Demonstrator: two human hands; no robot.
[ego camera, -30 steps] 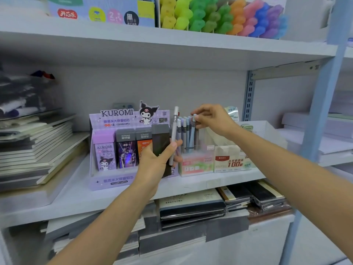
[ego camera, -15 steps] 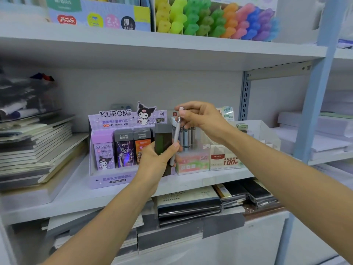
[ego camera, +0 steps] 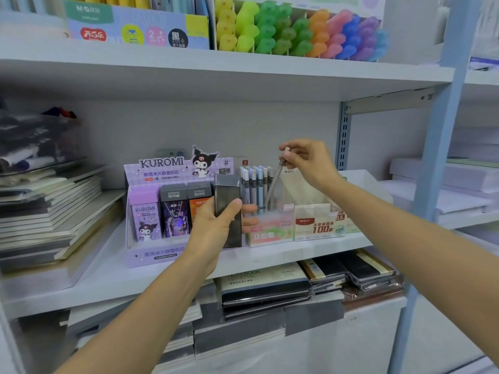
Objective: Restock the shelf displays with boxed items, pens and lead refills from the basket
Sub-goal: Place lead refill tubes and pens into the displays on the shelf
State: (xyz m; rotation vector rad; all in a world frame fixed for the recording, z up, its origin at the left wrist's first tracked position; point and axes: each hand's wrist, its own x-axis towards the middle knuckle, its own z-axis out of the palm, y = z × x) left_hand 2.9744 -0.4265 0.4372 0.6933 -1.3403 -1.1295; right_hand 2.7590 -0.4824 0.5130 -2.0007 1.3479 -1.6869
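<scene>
at the pen box [ego camera: 270, 230] near the front edge of the shelf [ego camera: 297, 252], right hand [ego camera: 310, 160] pinches a tilted pen [ego camera: 272, 184] by its top; left hand [ego camera: 213, 225] grips a dark box [ego camera: 228, 201]. i'd straighten it before letting go.

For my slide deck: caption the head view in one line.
Right hand pinches a grey pen tilted into the pen display; left hand grips a dark box.

The left hand [ego camera: 213, 228] and the dark grey rectangular box [ego camera: 227, 211] it grips cover most of the orange lead-refill pack [ego camera: 199, 201] in the purple cardboard Kuromi display [ego camera: 162, 174]. The slim grey pen [ego camera: 274, 182], pinched by the right hand [ego camera: 310, 163], loses its lower end among the upright pastel pens [ego camera: 256, 182]. The small print on the white lead-refill carton [ego camera: 318, 225] is unreadable.
</scene>
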